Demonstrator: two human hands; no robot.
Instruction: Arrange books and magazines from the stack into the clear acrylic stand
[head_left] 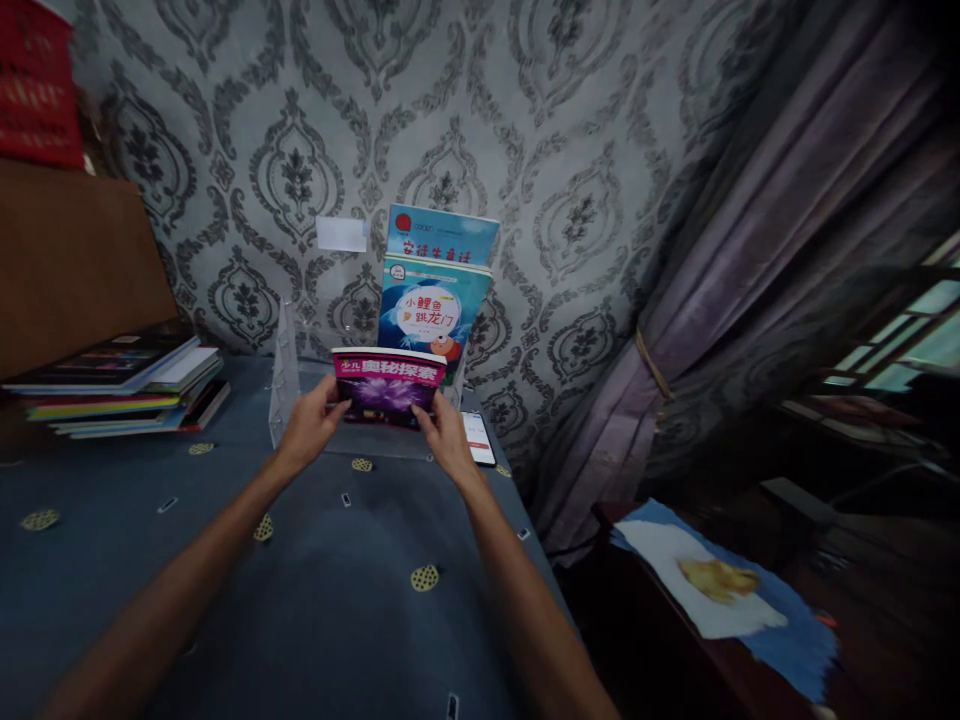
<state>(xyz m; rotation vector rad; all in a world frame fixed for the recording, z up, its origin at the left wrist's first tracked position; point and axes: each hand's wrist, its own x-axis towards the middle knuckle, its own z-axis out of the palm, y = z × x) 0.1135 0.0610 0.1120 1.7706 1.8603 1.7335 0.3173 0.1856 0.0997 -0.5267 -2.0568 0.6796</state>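
Between my two hands is a purple and magenta book (386, 390) with white Chinese lettering across its top. My left hand (311, 420) grips its left edge, thumb on the cover. On the right edge, my right hand (444, 430) holds it the same way. The book is tilted in front of a clear plastic stand (285, 370), whose lower part it partly covers. Behind it, a blue book with a fish picture (420, 310) stands upright in the stand. A light-blue book (442, 235) rises behind that one, mostly hidden.
A stack of books (127, 385) lies at the table's left. Beside the stand on the right is a phone (478, 438) with its screen lit. A tied curtain (622, 430) hangs past the right edge of the blue tablecloth (337, 600). Patterned wallpaper (300, 170) backs the table.
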